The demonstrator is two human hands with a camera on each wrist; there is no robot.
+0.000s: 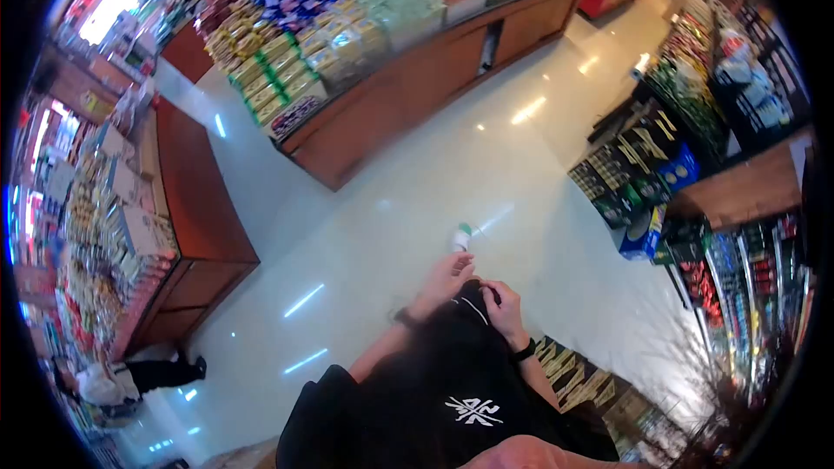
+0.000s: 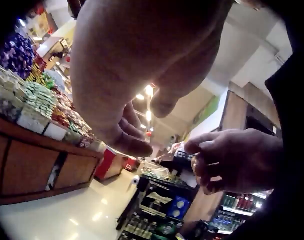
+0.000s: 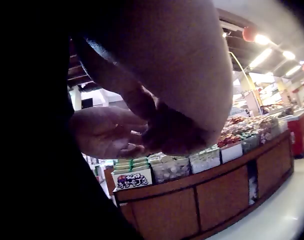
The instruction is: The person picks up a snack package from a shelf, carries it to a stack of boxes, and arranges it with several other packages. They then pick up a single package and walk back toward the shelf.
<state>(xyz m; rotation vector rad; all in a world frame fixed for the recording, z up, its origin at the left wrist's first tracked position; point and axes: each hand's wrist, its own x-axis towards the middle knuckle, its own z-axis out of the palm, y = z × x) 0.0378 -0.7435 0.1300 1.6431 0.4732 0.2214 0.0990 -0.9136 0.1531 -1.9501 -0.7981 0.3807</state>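
My left hand (image 1: 452, 271) hangs in front of my waist, fingers loosely bent with nothing in them. In the left wrist view its thumb and fingers stand apart. Close beside it is my right hand (image 1: 504, 308), at the front hem of a black T-shirt (image 1: 417, 373) in the head view. The left wrist view shows the right hand (image 2: 237, 160) with loosely bent fingers and no object between them. Right wrist view: the left hand (image 3: 107, 132) lies near the right hand's shadowed fingers. Just past the left fingertips, low down, appears a small white and green thing (image 1: 462, 237).
A long wooden counter (image 1: 408, 95) heaped with wrapped goods stands ahead. Another display counter (image 1: 204, 234) is at left, near a person in dark trousers (image 1: 165, 373). Stacked boxes (image 1: 625, 165) and a shelf of bottles (image 1: 747, 295) stand right. Shiny pale floor (image 1: 347, 234) lies between.
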